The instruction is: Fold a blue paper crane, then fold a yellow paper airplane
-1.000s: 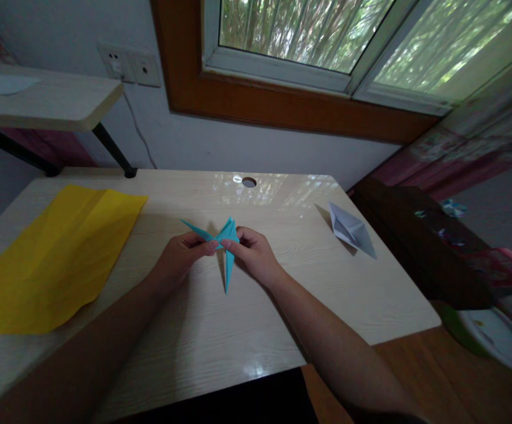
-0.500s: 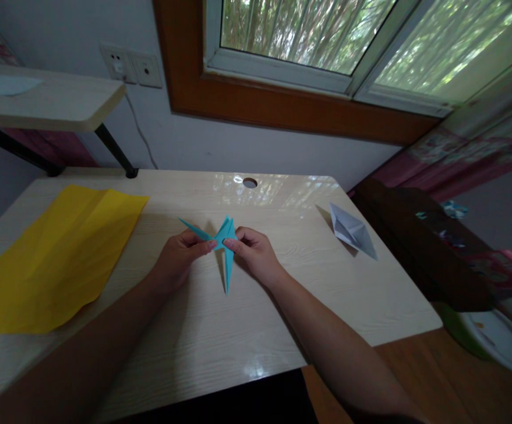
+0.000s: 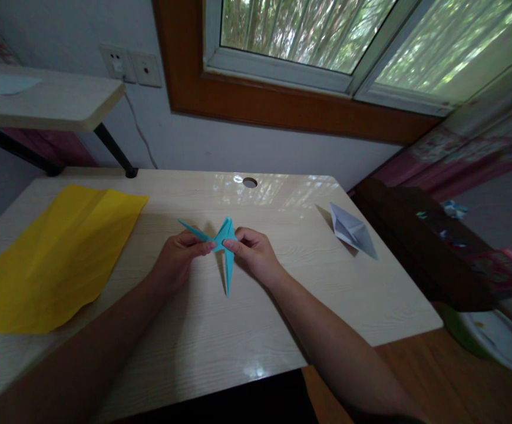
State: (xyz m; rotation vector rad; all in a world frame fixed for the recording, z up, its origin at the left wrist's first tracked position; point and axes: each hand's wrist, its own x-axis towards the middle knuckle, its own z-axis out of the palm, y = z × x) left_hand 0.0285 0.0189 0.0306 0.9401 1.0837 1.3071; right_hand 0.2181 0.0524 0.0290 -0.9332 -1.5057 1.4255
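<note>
Over desk (image 3: 242,330), L hand (image 3: 175,257) & R hand (image 3: 258,253) angle in, both pinching blue ppr (image 3: 228,257).

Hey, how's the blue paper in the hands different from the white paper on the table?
The blue paper is pinched by the left hand and right hand; the white paper rests untouched on the table, near its right edge. The blue paper has slender points sticking out several ways, while the white paper has broader, boat-like sides. Both are folded.
</note>
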